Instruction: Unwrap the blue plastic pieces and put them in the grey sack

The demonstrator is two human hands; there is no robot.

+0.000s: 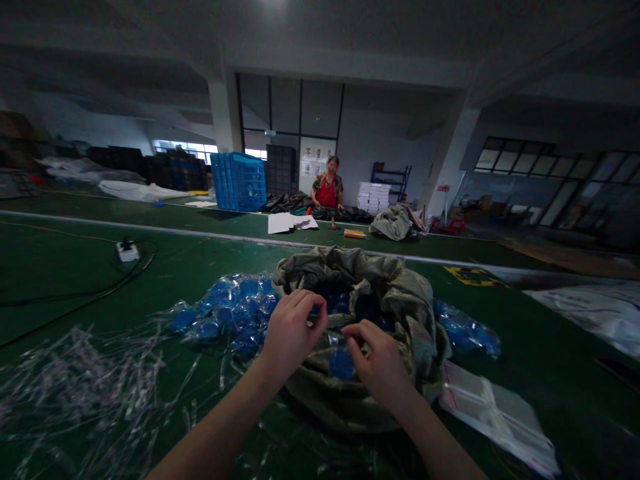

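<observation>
My left hand (296,328) is closed in a pinch above the near rim of an open grey-green woven sack (415,293). Whatever is between its fingertips is too small to make out. To its right, my right hand (381,363) pinches the upper part of a small clear plastic bag (342,363) with a round blue piece inside. The bag hangs in front of the sack's near side. Dark blue pieces (337,298) lie inside the sack. Beside its left side is a heap of blue pieces in clear bags (235,303).
Loose clear strips (85,387) litter the green table at left. More bagged blue pieces (467,330) and a stack of flat clear bags (500,413) lie at right. A power strip (128,251) with cables sits far left. A person (327,187) stands behind another table, near a blue crate (237,181).
</observation>
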